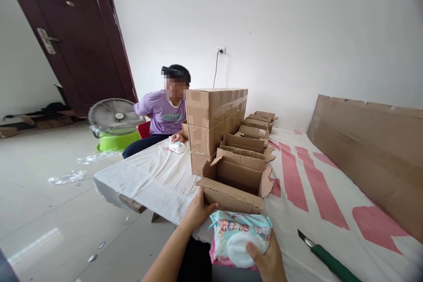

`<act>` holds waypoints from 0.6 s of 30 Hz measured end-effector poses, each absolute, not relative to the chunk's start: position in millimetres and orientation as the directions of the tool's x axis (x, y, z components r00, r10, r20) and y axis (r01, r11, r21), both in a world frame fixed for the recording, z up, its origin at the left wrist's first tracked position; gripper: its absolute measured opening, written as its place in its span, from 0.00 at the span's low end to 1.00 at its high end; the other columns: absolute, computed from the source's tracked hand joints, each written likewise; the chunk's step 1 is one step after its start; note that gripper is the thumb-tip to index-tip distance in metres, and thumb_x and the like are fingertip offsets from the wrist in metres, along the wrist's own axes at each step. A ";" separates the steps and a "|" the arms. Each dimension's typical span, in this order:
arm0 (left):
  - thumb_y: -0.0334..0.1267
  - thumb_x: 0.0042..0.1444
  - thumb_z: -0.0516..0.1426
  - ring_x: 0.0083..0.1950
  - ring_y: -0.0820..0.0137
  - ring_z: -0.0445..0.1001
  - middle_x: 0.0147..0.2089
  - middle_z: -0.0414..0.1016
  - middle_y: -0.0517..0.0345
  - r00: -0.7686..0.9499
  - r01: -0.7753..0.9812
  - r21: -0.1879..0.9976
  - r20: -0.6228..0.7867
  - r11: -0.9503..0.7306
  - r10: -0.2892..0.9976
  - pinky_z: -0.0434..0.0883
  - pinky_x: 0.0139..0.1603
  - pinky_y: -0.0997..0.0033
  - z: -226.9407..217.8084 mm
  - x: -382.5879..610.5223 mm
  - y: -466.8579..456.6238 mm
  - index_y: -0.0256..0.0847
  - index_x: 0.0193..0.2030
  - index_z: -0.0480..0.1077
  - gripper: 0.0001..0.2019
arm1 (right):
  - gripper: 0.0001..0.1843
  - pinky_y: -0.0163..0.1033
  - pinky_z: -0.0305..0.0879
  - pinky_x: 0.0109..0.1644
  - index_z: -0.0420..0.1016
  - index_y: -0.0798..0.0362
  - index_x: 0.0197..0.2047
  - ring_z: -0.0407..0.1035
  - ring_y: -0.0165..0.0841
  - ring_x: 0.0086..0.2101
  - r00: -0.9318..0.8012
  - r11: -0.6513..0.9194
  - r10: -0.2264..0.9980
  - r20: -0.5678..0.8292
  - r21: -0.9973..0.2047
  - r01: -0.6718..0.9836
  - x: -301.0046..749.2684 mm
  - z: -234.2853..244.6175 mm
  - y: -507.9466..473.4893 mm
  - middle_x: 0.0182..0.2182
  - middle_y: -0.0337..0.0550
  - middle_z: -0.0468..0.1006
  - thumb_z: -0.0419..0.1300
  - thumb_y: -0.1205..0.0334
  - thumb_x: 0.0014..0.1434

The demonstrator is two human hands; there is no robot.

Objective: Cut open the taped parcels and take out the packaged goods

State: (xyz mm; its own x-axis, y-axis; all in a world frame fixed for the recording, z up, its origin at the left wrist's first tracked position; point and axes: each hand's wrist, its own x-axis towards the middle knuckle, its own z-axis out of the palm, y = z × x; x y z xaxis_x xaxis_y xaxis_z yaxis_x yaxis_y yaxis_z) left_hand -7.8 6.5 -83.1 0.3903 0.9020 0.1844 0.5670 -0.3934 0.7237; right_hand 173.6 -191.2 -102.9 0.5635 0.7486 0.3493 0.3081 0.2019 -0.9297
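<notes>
My right hand (269,257) is closed around a pack of wet wipes (228,238), aqua and pink with a white oval lid, in front of the table edge. My left hand (200,207) grips the near left corner of an open cardboard box (231,196), thumb on its front wall; some of its fingers are hidden. The nearest box stands with its flaps raised, and no contents show in the part of its inside that I see. Behind it, a row of more open cardboard boxes (253,130) runs away from me.
Sealed cartons (198,108) are stacked left of the row. A utility knife (325,253), blade out, lies on the cloth-covered table (317,216). A large cardboard sheet (370,154) stands at right. A seated person (167,112) touches a white pack (177,146); a fan (114,116) stands behind.
</notes>
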 end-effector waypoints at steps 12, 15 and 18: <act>0.46 0.56 0.54 0.57 0.45 0.69 0.51 0.73 0.32 0.309 0.838 0.386 0.248 -0.386 0.918 0.63 0.52 0.53 -73.8 24.3 -6.4 0.31 0.54 0.59 0.24 | 0.32 0.45 0.73 0.49 0.72 0.53 0.54 0.77 0.46 0.44 0.635 0.086 0.746 0.203 -0.974 0.210 185.7 -80.3 -165.2 0.44 0.48 0.82 0.66 0.43 0.51; 0.46 0.57 0.53 0.59 0.46 0.67 0.51 0.72 0.36 0.313 0.831 0.388 0.266 -0.398 0.912 0.62 0.53 0.53 -75.1 26.2 -8.8 0.35 0.53 0.60 0.22 | 0.35 0.46 0.71 0.53 0.67 0.53 0.60 0.75 0.46 0.49 0.618 0.064 0.750 0.237 -0.955 0.289 189.3 -88.2 -168.1 0.49 0.50 0.80 0.63 0.43 0.54; 0.46 0.57 0.53 0.57 0.49 0.68 0.49 0.73 0.41 0.332 0.815 0.401 0.268 -0.418 0.904 0.63 0.52 0.55 -77.4 22.8 -7.9 0.38 0.50 0.62 0.18 | 0.38 0.46 0.66 0.59 0.64 0.54 0.63 0.70 0.46 0.55 0.599 0.118 0.725 0.341 -0.918 0.379 188.5 -99.9 -177.5 0.55 0.52 0.76 0.63 0.44 0.55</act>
